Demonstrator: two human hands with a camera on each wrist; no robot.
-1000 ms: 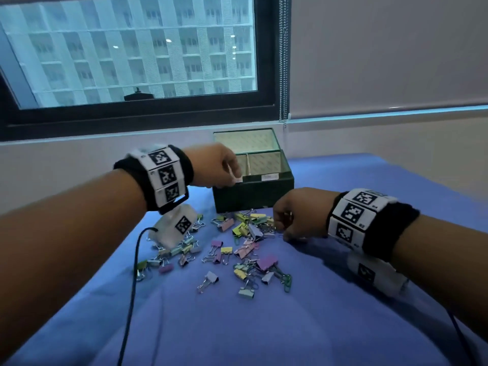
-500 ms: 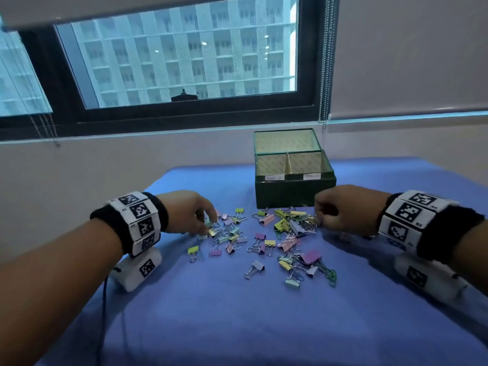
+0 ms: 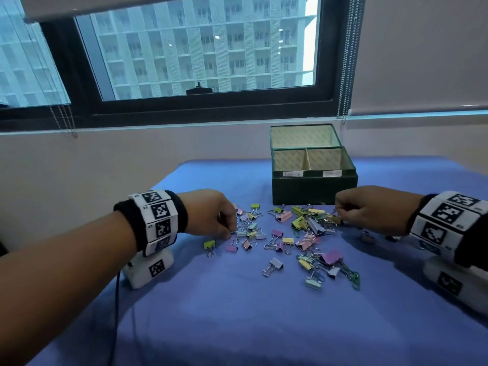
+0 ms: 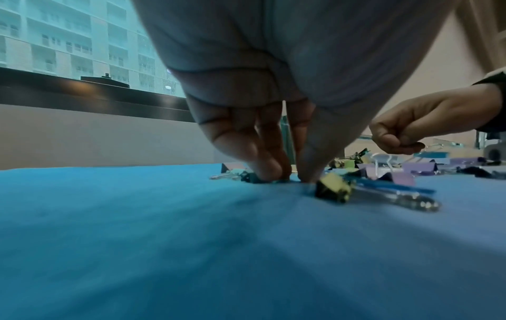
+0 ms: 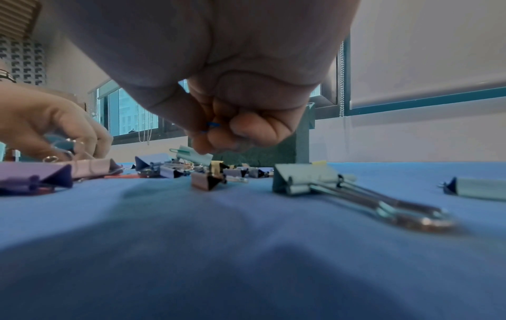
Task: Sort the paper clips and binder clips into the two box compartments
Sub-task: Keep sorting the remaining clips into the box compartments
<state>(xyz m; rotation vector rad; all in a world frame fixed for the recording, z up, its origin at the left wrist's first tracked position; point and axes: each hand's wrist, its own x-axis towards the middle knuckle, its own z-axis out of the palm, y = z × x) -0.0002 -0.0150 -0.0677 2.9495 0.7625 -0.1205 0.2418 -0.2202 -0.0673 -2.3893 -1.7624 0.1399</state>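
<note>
Several pastel binder clips (image 3: 303, 233) lie scattered on the blue cloth in front of a dark green box (image 3: 314, 190). Its lid stands open, and two labelled compartments sit side by side inside. My left hand (image 3: 228, 229) is at the pile's left edge. Its fingertips (image 4: 269, 171) and thumb meet on the cloth over a small blue-green clip (image 4: 250, 177); I cannot tell its kind. My right hand (image 3: 340, 212) hovers curled at the pile's right edge, close to the box front. It pinches a blue paper clip (image 5: 211, 126) between curled fingers.
The blue cloth (image 3: 237, 313) covers the table, whose left edge runs near my left forearm. A black cable (image 3: 116, 299) hangs from the left wrist camera. A wall and a window stand behind the box. A large grey binder clip (image 5: 306, 179) lies right of my right hand.
My left hand came away from the box's left compartment and dropped to the pile's left edge. The right hand stayed curled at the pile's right edge.
</note>
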